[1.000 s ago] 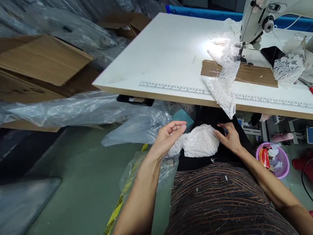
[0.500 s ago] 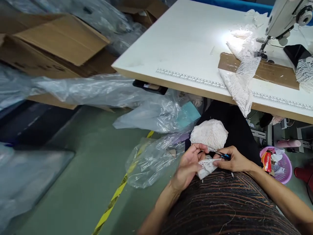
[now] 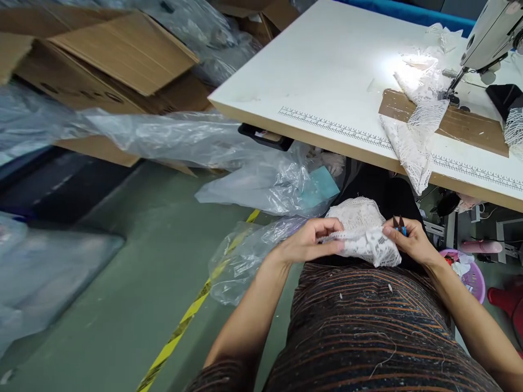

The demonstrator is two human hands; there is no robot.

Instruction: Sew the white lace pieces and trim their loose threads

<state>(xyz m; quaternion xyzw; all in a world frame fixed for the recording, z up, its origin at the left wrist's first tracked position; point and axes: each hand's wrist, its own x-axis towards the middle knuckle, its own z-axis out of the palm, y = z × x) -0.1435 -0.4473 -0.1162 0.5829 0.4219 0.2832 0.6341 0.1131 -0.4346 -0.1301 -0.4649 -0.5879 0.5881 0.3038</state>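
Note:
On my lap I hold a piece of white lace (image 3: 362, 239) stretched between both hands. My left hand (image 3: 312, 242) pinches its left edge with closed fingers. My right hand (image 3: 411, 242) grips the right edge and also holds small thread snips (image 3: 399, 224) with blue handles, their tips pointing up. A rounded pile of white lace (image 3: 357, 213) lies on the black cloth just beyond my hands.
The white sewing table (image 3: 327, 71) with a printed ruler stands ahead; a lace strip (image 3: 414, 141) hangs over its edge under the sewing machine (image 3: 490, 38). Clear plastic bags (image 3: 249, 185), cardboard boxes (image 3: 106, 65) and yellow floor tape lie left. A pink basket (image 3: 469, 275) sits right.
My hands have moved up from my belly and apart, spreading the lace piece out between them. The view has shifted slightly right.

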